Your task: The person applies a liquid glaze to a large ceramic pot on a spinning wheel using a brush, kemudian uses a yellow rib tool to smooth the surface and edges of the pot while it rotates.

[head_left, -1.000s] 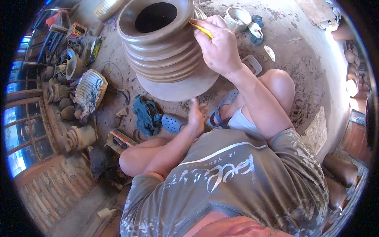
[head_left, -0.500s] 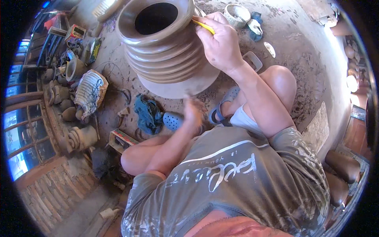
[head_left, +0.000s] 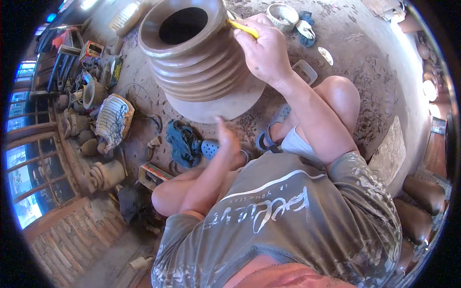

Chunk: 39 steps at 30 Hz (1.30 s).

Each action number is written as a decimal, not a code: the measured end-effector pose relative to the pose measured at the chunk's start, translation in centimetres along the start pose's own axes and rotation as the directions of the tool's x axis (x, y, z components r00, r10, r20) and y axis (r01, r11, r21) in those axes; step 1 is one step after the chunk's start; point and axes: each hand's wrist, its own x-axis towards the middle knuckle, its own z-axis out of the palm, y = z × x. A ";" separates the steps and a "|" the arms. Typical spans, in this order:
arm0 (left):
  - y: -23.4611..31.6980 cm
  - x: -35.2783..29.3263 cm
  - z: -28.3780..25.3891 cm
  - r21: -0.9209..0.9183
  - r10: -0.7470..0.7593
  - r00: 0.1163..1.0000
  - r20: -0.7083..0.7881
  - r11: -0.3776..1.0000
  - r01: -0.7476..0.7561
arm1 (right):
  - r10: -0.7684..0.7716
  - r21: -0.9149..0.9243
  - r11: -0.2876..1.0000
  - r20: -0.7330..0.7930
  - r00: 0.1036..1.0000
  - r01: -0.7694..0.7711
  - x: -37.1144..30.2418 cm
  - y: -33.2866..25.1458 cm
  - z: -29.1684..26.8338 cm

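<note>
A large ribbed clay pot (head_left: 197, 72) with a flared rim and dark mouth stands on a pale round wheel head (head_left: 216, 113). My right hand (head_left: 266, 48) pinches a thin yellow tool (head_left: 246, 29), its tip at the pot's neck just under the rim on the right side. Below the wheel's near edge is my left hand (head_left: 228, 139), holding nothing visible, thumb raised and fingers stretched out, somewhat blurred. Whether it touches the wheel I cannot tell.
By the wheel lie a teal cloth (head_left: 182, 144) and a small clear tub (head_left: 305, 72). A bucket (head_left: 282, 18) stands at the far right. On the left are a basket (head_left: 114, 120), an open box (head_left: 152, 175) and several clay pots. My folded legs flank the near side.
My left hand has come up toward the wheel's edge and is less blurred. The right hand keeps the yellow tool at the pot's neck. The whole view has shifted slightly.
</note>
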 end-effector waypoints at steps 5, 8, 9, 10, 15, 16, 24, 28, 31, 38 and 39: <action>11.4 0.5 -1.6 -0.074 0.265 0.939 -0.219 0.955 -0.287 | 0.413 0.527 0.757 0.072 0.908 -0.387 1.2 0.6 0.1; 6.3 2.7 -2.9 0.009 0.243 0.964 -0.111 0.970 -0.243 | 0.576 0.722 0.405 0.276 0.770 -0.562 2.6 -1.4 1.3; 3.3 0.9 -1.3 0.004 0.179 0.981 -0.070 0.984 -0.179 | 0.606 0.735 0.362 0.282 0.744 -0.573 2.7 -1.1 1.6; 1.2 -0.5 -0.9 0.085 0.049 0.999 -0.020 0.995 -0.047 | 0.631 0.745 0.316 0.297 0.717 -0.587 2.7 -1.0 1.8; 5.7 1.2 -1.4 -0.008 0.209 0.969 -0.131 0.977 -0.212 | 0.562 0.737 0.307 0.370 0.740 -0.602 2.3 -0.9 1.3; 8.8 2.4 -2.9 -0.077 0.284 0.954 -0.097 0.953 -0.292 | 0.559 0.726 0.304 0.388 0.732 -0.617 2.2 -1.2 1.0; 0.3 1.9 0.0 0.009 0.252 0.967 -0.044 0.968 -0.252 | 0.501 0.715 0.396 0.359 0.788 -0.577 1.8 -1.3 0.9; -2.7 -1.9 2.9 0.141 -0.137 0.987 0.086 0.982 0.124 | 0.486 0.706 0.404 0.372 0.791 -0.581 1.7 -0.8 0.6; 5.0 -0.4 2.1 0.047 0.189 0.971 -0.149 0.982 -0.184 | 0.484 0.695 0.428 0.363 0.796 -0.578 1.9 -0.2 0.3; 6.5 0.8 1.4 -0.107 0.309 0.920 -0.241 0.934 -0.342 | 0.539 0.693 0.420 0.328 0.776 -0.585 1.7 -1.1 0.3; 4.0 0.3 2.1 -0.047 0.212 0.958 -0.193 0.973 -0.225 | 0.416 0.662 0.591 0.240 0.877 -0.461 1.5 0.1 0.7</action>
